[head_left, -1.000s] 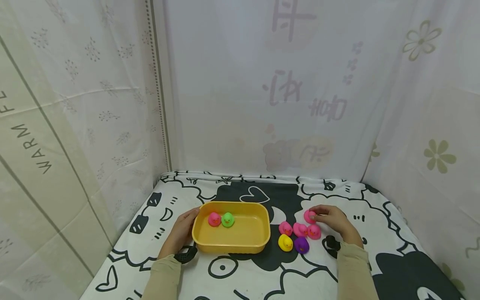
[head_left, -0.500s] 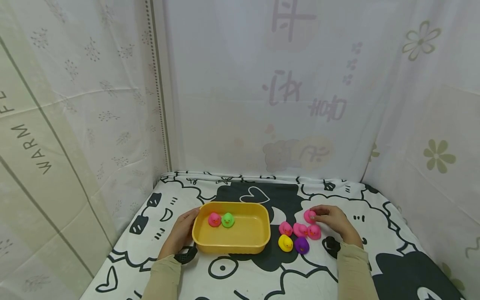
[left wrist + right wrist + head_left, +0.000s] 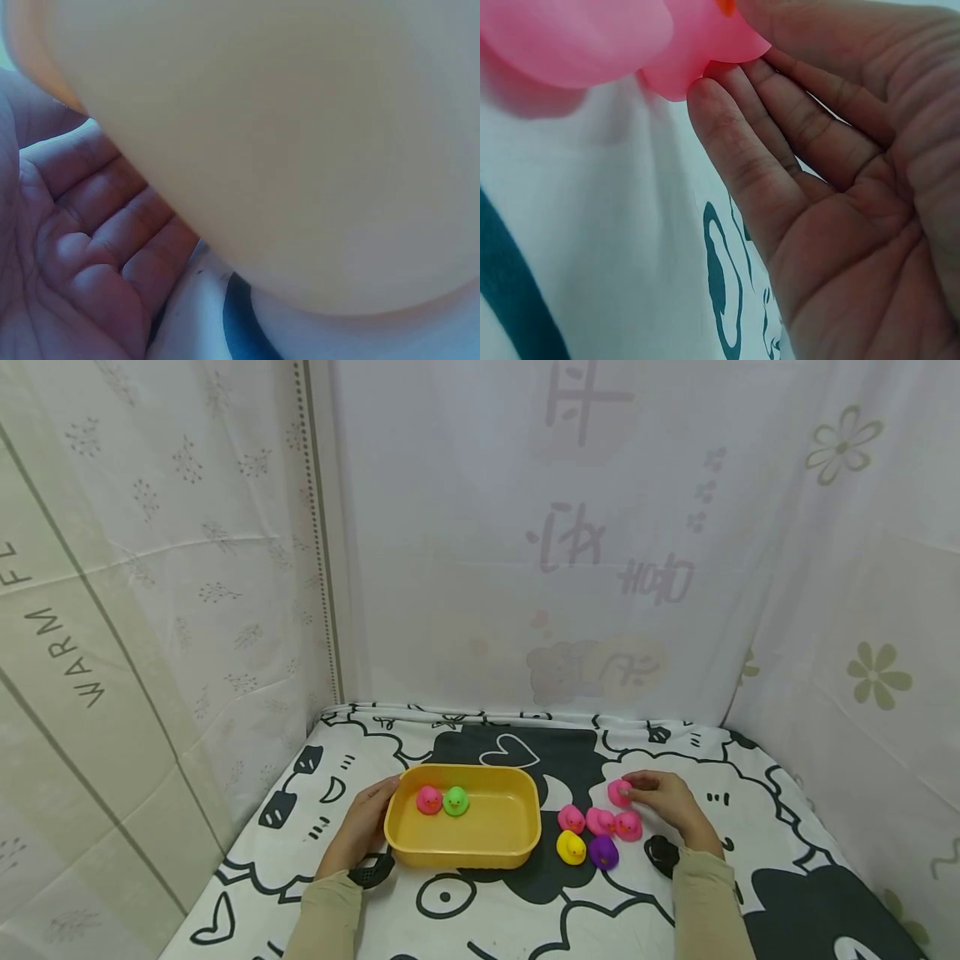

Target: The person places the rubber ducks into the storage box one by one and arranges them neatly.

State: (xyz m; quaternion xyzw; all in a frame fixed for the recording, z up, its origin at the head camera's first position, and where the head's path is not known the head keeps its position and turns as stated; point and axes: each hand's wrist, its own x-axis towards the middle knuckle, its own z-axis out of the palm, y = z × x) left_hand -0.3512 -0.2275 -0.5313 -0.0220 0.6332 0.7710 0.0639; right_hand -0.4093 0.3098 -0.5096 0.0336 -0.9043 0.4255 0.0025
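- while i watch from afar through the head view, the right hand (image 3: 671,800) pinches a pink duck (image 3: 618,792) between thumb and fingers, closed to the toy's width (whether it is off the patterned cloth (image 3: 630,935), i cannot tell).
- the left hand (image 3: 366,818) touches the left end of the yellow tub (image 3: 480,852), fingers loosely bent; the tub hides their tips in the left wrist view, so i cannot tell if it grips.
- inside the tub i see a rosy duck (image 3: 429,800) and a green duck (image 3: 456,802), side by side.
- nearer me than the pinched toy, three other pink ducks (image 3: 599,821) sit in a row, with a yellow duck (image 3: 571,847) and a purple duck (image 3: 603,852) before them.
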